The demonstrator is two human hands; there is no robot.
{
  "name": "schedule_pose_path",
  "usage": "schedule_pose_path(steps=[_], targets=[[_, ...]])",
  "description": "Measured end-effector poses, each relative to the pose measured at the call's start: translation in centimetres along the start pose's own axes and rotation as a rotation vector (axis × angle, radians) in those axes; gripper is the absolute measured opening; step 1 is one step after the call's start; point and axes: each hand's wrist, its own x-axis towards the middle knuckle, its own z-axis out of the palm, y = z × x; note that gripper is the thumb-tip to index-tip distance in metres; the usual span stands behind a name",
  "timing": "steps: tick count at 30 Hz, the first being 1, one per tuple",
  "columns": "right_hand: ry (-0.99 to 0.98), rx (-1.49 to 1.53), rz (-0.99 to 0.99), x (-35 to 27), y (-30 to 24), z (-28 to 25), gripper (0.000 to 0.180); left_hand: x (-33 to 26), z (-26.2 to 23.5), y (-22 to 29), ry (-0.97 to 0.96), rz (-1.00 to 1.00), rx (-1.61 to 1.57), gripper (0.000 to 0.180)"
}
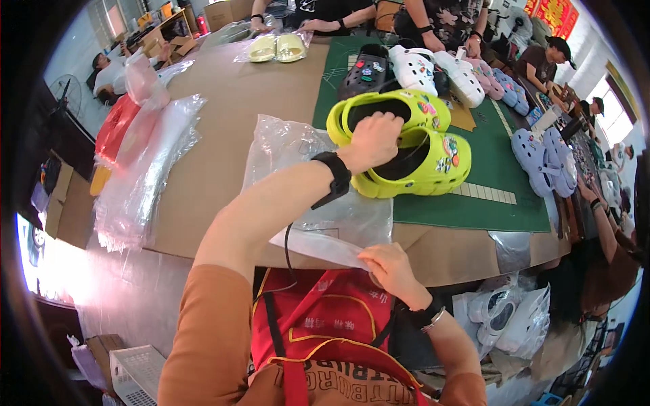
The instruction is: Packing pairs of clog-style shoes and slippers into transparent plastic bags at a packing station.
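The left hand (376,141) is closed on a pair of lime-green foam clogs (450,162) with colourful charms on the toes, gripping at the inner rims where the two shoes meet; its fingertips are hidden in the openings. The right hand (394,271), lower and nearer the body, pinches the near edge of a clear plastic bag (279,157) between thumb and fingers.

The clogs lie side by side, toes to the right, partly over the bag and partly over a dark green cutting mat (443,215); from this angle I cannot tell whether they rest there or are held just above. The bag is spread flat on a table covered in brown cardboard (223,88).

Beyond the clogs, a black clog (365,76), white clogs (412,66), pink clogs (482,76) and blue clogs (511,91) form a row, with a lavender pair (543,161) at the mat's right side. A pile of clear plastic bags (145,179) lies at the table's left edge, next to red plastic packaging (116,132). Across the table, a co-worker's hands are near wrapped pale-yellow clogs (277,49).
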Motion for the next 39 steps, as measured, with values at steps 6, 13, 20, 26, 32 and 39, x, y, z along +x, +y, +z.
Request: schedule_pose_path(steps=[6,13,20,26,32,39], targets=[[0.092,0.058,0.194,-1.2,0.5,-0.1,0.024,-3.8,-10.2,-4.0,0.044,-0.275,-0.052,0.023],[0.487,0.297,0.452,0.8,1.8,-7.4,0.019,-17.5,-19.2,-12.8,0.089,-0.658,-0.364,0.029],[0.231,-0.033,0.170,-1.5,-0.3,-4.5,0.012,-29.4,-20.4,-16.1,0.059,-0.846,-0.244,0.030],[-0.117,-0.218,-0.056,-1.0,-3.2,-1.8,0.020,-28.4,-20.6,-13.4,-0.066,-0.715,-0.170,0.046],[-0.169,-0.259,-0.139,-1.1,-2.6,-1.3,0.025,-27.2,-20.5,-14.2,-0.080,-0.848,-0.297,0.053],[-0.207,-0.327,-0.161,-1.0,-3.1,-1.5,0.022,-25.6,-21.0,-12.8,0.032,-0.913,-0.715,0.059]])
